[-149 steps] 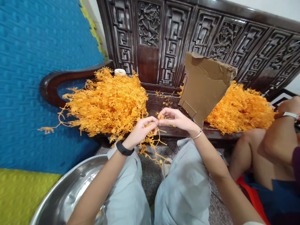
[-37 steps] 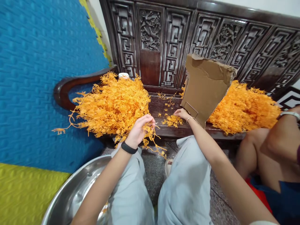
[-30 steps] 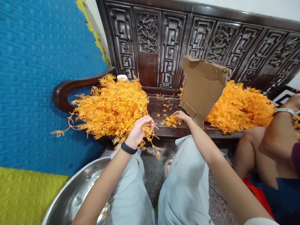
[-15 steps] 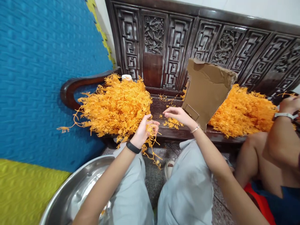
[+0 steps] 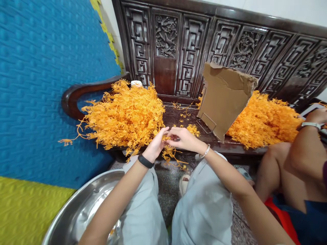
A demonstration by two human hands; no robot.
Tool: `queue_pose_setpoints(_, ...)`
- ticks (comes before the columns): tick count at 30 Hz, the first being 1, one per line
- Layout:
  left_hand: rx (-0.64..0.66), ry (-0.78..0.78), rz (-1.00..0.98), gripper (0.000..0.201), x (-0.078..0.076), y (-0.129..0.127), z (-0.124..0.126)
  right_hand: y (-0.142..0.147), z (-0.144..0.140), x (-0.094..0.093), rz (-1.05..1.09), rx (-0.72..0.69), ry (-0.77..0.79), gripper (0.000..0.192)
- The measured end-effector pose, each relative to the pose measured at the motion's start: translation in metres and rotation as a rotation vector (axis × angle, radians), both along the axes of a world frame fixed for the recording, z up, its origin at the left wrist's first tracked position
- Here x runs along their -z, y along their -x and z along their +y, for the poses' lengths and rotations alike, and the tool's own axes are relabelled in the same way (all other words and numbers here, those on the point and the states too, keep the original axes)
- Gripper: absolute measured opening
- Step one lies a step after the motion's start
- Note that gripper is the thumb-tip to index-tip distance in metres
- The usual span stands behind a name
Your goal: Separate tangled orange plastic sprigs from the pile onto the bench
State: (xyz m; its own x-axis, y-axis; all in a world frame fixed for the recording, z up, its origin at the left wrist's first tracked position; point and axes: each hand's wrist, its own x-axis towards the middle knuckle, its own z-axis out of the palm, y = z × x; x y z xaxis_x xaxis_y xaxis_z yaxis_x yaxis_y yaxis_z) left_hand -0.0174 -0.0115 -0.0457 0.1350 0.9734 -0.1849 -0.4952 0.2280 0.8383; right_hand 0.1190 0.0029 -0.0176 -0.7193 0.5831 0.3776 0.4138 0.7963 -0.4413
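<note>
Left hand (image 5: 156,147) and right hand (image 5: 184,139) meet at the front edge of the dark wooden bench (image 5: 178,117), fingertips touching. Both pinch the same orange sprig (image 5: 170,152); its strands hang below the hands, over the gap between the knees. The left wrist carries a black band, the right a thin bracelet.

Just left of the hands, a large orange pile (image 5: 122,117) covers the bench seat beside the armrest. A small heap of orange bits (image 5: 193,129) lies on the seat just beyond the right hand. A torn cardboard sheet (image 5: 224,97) leans upright behind it, with a second orange pile (image 5: 265,120) to its right.

A steel basin (image 5: 84,207) sits on the floor at lower left. Another person's arm (image 5: 304,146), wearing a watch, shows at right.
</note>
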Motion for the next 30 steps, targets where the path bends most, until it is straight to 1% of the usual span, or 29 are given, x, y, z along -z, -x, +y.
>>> queue_pose_setpoints(3,0.036,-0.016,-0.030,0.022,0.000,0.005,0.001,-0.005,0.002,-0.006,0.116,0.001,0.108,0.006)
queue_pose_setpoints(7,0.122,-0.083,-0.030,0.023,-0.002,0.009,0.001,-0.008,0.003,-0.013,0.282,-0.012,0.368,0.012)
queue_pose_setpoints(10,0.195,-0.123,-0.009,0.025,-0.006,0.010,-0.001,-0.008,0.003,-0.014,0.374,0.024,0.545,0.015)
queue_pose_setpoints(12,0.221,-0.157,0.007,0.031,-0.010,0.010,-0.002,-0.008,0.004,-0.013,0.419,0.054,0.610,0.016)
queue_pose_setpoints(16,0.219,-0.227,0.007,0.045,-0.015,0.008,-0.006,-0.009,0.006,-0.015,0.500,0.108,0.659,0.019)
queue_pose_setpoints(17,0.211,-0.242,0.007,0.043,-0.016,0.007,-0.007,-0.009,0.006,-0.015,0.522,0.122,0.666,0.019)
queue_pose_setpoints(20,0.162,-0.292,0.051,0.029,-0.014,0.007,-0.008,-0.010,0.006,-0.018,0.572,0.144,0.670,0.018)
queue_pose_setpoints(23,0.107,-0.301,0.112,0.020,-0.012,0.007,-0.007,-0.012,0.007,-0.020,0.595,0.148,0.655,0.016)
queue_pose_setpoints(27,0.042,-0.268,0.114,0.020,-0.012,0.008,-0.004,-0.010,0.006,-0.020,0.600,0.133,0.642,0.014)
queue_pose_setpoints(30,0.021,-0.253,0.137,0.019,-0.013,0.009,-0.005,-0.008,0.006,-0.019,0.589,0.094,0.666,0.013)
